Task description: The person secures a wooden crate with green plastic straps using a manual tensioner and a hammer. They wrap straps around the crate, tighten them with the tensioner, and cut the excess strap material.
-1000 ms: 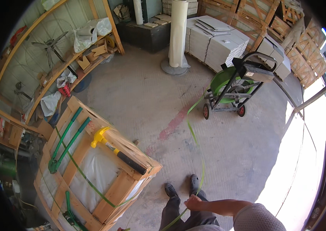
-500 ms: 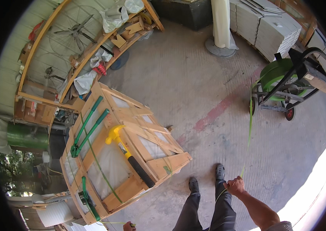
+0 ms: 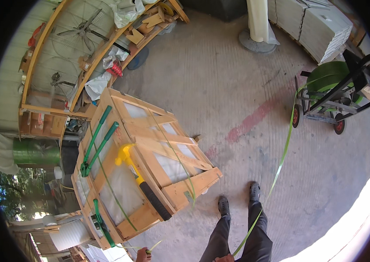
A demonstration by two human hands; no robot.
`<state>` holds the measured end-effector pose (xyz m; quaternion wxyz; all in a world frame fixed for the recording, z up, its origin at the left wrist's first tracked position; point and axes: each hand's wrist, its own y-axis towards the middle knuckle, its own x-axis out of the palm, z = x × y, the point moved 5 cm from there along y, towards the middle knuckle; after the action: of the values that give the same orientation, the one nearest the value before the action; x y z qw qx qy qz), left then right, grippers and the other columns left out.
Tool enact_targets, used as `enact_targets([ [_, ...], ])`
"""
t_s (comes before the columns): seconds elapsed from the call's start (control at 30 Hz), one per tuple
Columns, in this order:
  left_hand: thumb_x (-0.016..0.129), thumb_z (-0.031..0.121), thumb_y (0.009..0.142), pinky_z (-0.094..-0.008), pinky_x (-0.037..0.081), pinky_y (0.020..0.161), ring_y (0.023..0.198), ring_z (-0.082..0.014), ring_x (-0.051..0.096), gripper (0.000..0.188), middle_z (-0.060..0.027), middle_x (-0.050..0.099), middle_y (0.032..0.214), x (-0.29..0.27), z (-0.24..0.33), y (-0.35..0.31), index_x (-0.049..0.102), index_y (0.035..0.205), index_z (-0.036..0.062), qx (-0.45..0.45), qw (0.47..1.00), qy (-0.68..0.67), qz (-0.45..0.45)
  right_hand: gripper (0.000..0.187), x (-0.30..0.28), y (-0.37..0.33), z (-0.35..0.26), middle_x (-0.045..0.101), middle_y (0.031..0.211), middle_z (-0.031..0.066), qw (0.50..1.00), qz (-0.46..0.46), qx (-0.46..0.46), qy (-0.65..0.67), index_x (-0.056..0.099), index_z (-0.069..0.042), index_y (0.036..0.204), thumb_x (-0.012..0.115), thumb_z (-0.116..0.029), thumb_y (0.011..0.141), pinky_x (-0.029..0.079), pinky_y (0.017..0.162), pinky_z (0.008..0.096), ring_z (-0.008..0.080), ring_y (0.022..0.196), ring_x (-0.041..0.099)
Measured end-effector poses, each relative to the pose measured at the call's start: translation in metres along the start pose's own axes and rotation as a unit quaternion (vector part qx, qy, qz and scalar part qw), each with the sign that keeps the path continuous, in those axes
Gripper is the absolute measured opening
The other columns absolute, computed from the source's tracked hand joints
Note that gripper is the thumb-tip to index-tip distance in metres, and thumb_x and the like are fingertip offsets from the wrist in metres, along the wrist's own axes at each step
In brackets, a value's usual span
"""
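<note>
My left hand (image 3: 143, 254) is closed at the lower edge, beside the near corner of a wooden crate (image 3: 191, 190). A short end of green strapping (image 3: 155, 246) sticks out of its fingers. My right hand (image 3: 224, 259), partly cut off by the lower edge, grips a long green strap (image 3: 276, 178) that runs to a reel (image 3: 330, 77). On top of the crate lie a yellow claw hammer (image 3: 152, 200) with a black grip, a long-handled green tool (image 3: 101, 146) like a cutter, and a smaller green strapping tool (image 3: 101, 222). Another strap (image 3: 113, 192) crosses the crate's top.
The reel sits on a wheeled cart (image 3: 324, 111) at the far right. Wooden shelving (image 3: 45, 108) with fans and boxes stands at the left. A wrapped column (image 3: 258, 26) and stacked white panels (image 3: 324, 32) are at the back.
My right hand has moved down and left from beside my right leg to the lower edge, drawing the strap along. A strap over the crate's right side shows more plainly.
</note>
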<state>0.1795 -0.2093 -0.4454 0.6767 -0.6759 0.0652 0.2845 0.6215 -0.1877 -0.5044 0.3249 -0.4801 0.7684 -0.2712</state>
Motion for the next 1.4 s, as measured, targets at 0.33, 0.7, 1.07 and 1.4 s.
enact_targets([
  [0.33,0.037,0.027,0.091,-0.0284,0.01,0.033,0.033,-0.0105,0.016,0.034,0.0019,0.019,0.044,0.005,-0.033,-0.004,0.032,0.06,0.017,-0.002,0.998,-0.068,0.008,0.078,-0.081,0.102,-0.04,0.047,0.131,0.0206,0.841,-0.172,-0.092,0.504,0.036,0.005,0.134,0.064,-0.048,0.083,0.042,0.098,0.0353,0.029,0.122,0.047],
  [0.7,0.048,0.014,0.085,-0.031,0.04,0.035,0.043,-0.0217,0.053,0.02,-0.0161,0.06,0.063,0.032,-0.049,-0.028,0.047,0.067,0.0071,0.064,0.985,-0.152,0.059,0.029,-0.101,0.141,-0.055,0.045,0.056,0.001,0.73,0.22,0.063,0.644,0.054,-0.005,0.082,0.05,-0.032,0.093,0.041,0.05,0.0332,0.0148,0.051,0.047],
  [1.07,0.053,0.009,0.083,-0.0358,0.034,0.033,0.039,-0.0155,0.038,0.032,-0.003,0.038,0.048,0.054,-0.137,0.01,0.042,0.053,0.0136,0.114,0.993,-0.008,0.043,0.026,-0.446,0.005,0.011,0.055,0.063,0.0208,0.896,0.415,-0.111,0.114,0.053,0.001,0.084,0.054,-0.025,0.091,0.042,0.052,0.0448,0.0399,0.062,0.057],
  [1.4,0.052,0.011,0.084,-0.0357,0.036,0.033,0.036,-0.0195,0.04,0.025,-0.0064,0.041,0.047,0.089,-0.153,0.004,0.046,0.06,0.0106,0.166,0.982,-0.089,-0.031,0.03,-0.465,0.0,-0.023,0.058,0.067,0.0256,0.888,0.42,-0.092,0.163,0.052,0.002,0.084,0.052,-0.027,0.091,0.045,0.057,0.0495,0.0449,0.066,0.057],
])
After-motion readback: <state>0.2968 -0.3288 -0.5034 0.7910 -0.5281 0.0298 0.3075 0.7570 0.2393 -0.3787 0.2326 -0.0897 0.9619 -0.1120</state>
